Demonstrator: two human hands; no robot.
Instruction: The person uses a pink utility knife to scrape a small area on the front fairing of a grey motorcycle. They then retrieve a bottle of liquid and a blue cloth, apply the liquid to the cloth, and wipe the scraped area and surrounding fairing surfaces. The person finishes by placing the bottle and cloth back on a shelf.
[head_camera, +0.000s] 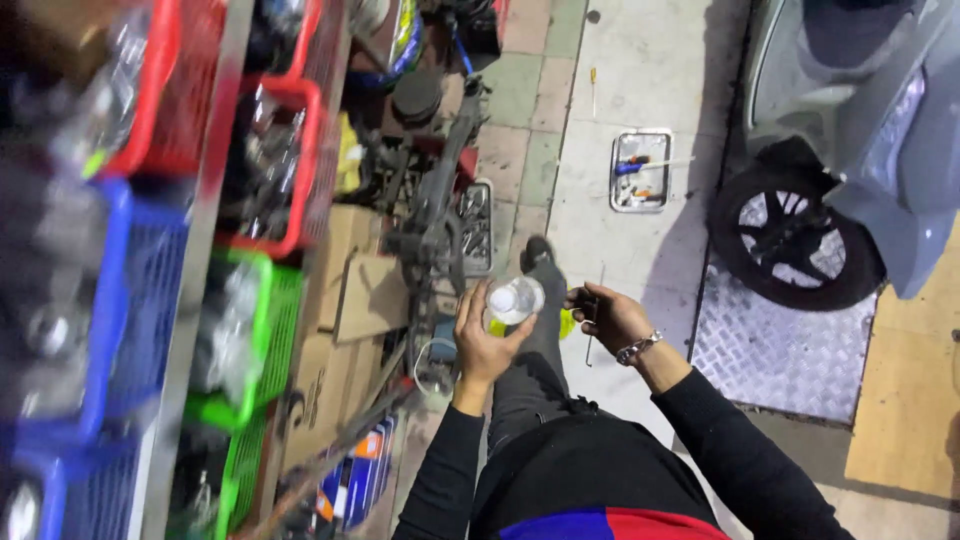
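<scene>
Head view: the small clear plastic container (514, 299) sits in the left hand (483, 340), whose fingers wrap its side from below, thumb toward the body, so the grip is closed on it at about waist height over the pale tiled floor (640, 70). Its round top faces up and looks pale; whether it is lidded cannot be told.

Just right of the container, the right hand (607, 316), with a metal bracelet at the wrist, is curled around a thin dark tool (590, 330), possibly a slim rod or driver, whose shaft hangs down past the palm. That grip is closed too.

To do well here, I judge that the container should stay level and steady in the left hand while the right brings the tool tip in from the side, slowly, so nothing tips out.

Beyond the container, farther ahead on the floor, lies a metal tray (641, 170) with small tools. Well right of the container stands a grey scooter (860, 110) with its black wheel (792, 238). Left of the container are cardboard boxes (355, 285) and shelving with red, blue and green baskets (255, 330).
</scene>
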